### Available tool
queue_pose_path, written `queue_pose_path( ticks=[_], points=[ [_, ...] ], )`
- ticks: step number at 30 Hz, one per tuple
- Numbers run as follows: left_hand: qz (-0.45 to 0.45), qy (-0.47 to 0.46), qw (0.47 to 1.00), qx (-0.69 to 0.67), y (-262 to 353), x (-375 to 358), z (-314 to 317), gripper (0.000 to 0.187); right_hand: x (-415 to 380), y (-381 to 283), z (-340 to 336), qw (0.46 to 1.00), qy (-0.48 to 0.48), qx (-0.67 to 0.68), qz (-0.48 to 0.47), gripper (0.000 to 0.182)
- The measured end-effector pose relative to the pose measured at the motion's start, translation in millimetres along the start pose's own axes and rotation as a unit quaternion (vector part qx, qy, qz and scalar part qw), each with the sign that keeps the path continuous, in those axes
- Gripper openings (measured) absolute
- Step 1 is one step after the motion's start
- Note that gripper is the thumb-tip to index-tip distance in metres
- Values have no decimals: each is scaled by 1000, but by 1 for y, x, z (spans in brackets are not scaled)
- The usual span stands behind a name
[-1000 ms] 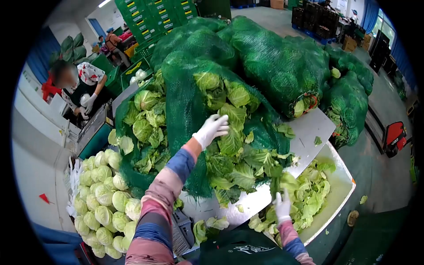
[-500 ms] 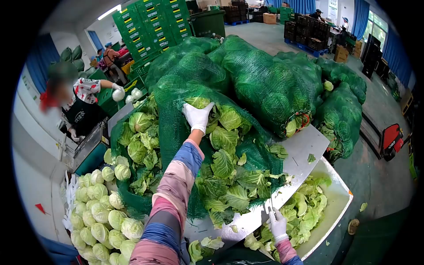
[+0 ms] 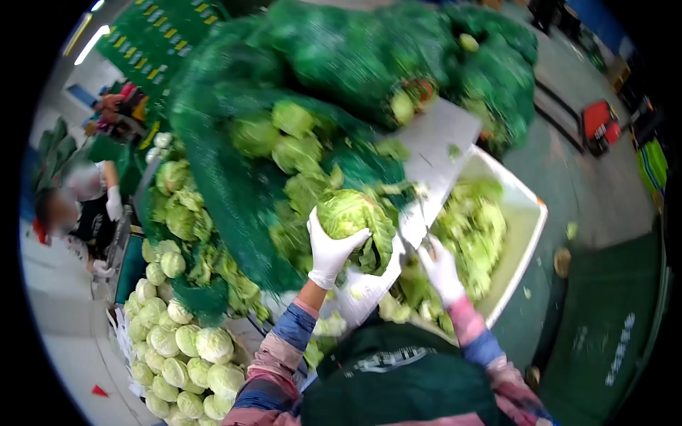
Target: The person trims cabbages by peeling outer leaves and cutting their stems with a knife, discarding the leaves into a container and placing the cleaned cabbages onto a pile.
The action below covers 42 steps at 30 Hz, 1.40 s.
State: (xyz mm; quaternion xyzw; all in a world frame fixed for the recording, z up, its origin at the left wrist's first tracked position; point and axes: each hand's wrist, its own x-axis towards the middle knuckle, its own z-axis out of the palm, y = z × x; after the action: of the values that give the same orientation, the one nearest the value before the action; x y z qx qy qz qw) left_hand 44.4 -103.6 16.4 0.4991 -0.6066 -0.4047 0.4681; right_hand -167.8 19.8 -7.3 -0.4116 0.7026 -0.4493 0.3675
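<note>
My left hand (image 3: 330, 252), in a white glove, grips a green cabbage (image 3: 348, 213) with loose outer leaves above the metal table (image 3: 442, 135). To its right, my gloved right hand (image 3: 440, 270) is closed round a knife (image 3: 425, 226); its thin blade points up and away, and the handle is hidden in the fingers. Behind the held cabbage, an opened green mesh sack (image 3: 220, 177) spreads over the table with more cabbages (image 3: 293, 135) and torn leaves in it.
A white bin (image 3: 522, 234) of trimmed leaves stands at the right. Trimmed cabbages (image 3: 181, 348) are heaped at the lower left. Full mesh sacks (image 3: 341, 50) lie at the back. A co-worker (image 3: 92, 199) stands at the left; a red pallet jack (image 3: 600, 126) is at the right.
My left hand has come back from the sack with a cabbage in its grip. My right hand, with the knife, has risen closer to it. The view has tilted down and turned.
</note>
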Motion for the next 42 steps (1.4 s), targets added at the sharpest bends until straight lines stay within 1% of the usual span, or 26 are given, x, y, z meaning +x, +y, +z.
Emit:
queue_pose_path(
  ticks=[2,3,4,5,6,9,12,16,18,19,22,24,26,27,28,29,30,31,32,34,35,36,38,39,40,42],
  points=[
    [15,-41,987,157,15,-38,18,100,-6,-16,-11,996,-79,-24,36,42],
    [8,-75,985,155,9,-49,23,103,-8,-8,-10,992,-53,-109,-14,41],
    [10,-90,977,194,0,-60,28,107,-13,6,-5,979,-31,-192,-66,41],
    [-2,-108,968,225,-14,-69,31,110,-16,17,3,981,-27,-186,-40,27],
    [-10,-122,959,254,-18,-72,34,112,-24,18,5,983,-34,-179,-31,25],
    [-24,-140,966,215,-29,-73,30,113,-41,29,13,970,-63,-230,-43,26],
    [-44,-182,969,160,-35,-67,25,112,-48,27,19,970,-96,-223,-30,28],
    [-11,-171,963,207,-35,-70,30,112,-42,31,25,960,-96,-264,-12,29],
    [-20,-165,959,230,-35,-71,33,112,-33,38,23,962,-122,-244,-25,31],
    [-19,-165,959,229,-35,-71,33,112,-29,38,19,961,-146,-233,-13,32],
    [2,-178,958,227,-40,-71,31,112,-21,43,18,960,-168,-222,-11,30],
    [16,-147,964,221,-40,-75,37,111,-15,44,21,967,-160,-199,14,33],
    [8,-137,967,214,-33,-80,43,110,-7,42,18,948,-200,-240,65,33],
    [23,-136,957,254,-27,-83,46,110,-2,38,17,932,-227,-272,83,32],
    [37,-136,946,293,-19,-90,51,109,2,40,15,932,-224,-271,84,32],
    [91,-128,928,337,-11,-103,59,107,2,44,13,924,-236,-282,106,32],
    [99,-111,932,331,-7,-117,61,107,3,45,13,916,-246,-291,127,32],
    [109,-95,936,320,-11,-122,60,108,-2,47,17,900,-235,-344,128,40],
    [116,-80,940,310,-17,-129,56,108,-10,50,17,899,-238,-344,130,40],
    [113,-97,959,243,-27,-125,39,108,-16,45,14,942,-221,-169,190,58],
    [75,-107,970,206,-33,-123,27,107,-23,49,14,964,-208,-50,161,70],
    [21,-125,974,185,-32,-120,14,109,-29,44,12,957,-225,115,145,67],
    [-108,-167,979,35,-37,-113,-14,103,-30,40,23,943,-256,161,136,65],
    [-175,-149,973,37,-60,-105,-34,91,-37,23,20,946,-264,153,110,64],
    [-317,-62,941,-105,-26,-103,-43,73,-40,23,29,959,-245,133,55,63],
    [-243,2,952,-185,2,-95,-61,65,-46,21,39,964,-254,79,22,63]
  ],
)
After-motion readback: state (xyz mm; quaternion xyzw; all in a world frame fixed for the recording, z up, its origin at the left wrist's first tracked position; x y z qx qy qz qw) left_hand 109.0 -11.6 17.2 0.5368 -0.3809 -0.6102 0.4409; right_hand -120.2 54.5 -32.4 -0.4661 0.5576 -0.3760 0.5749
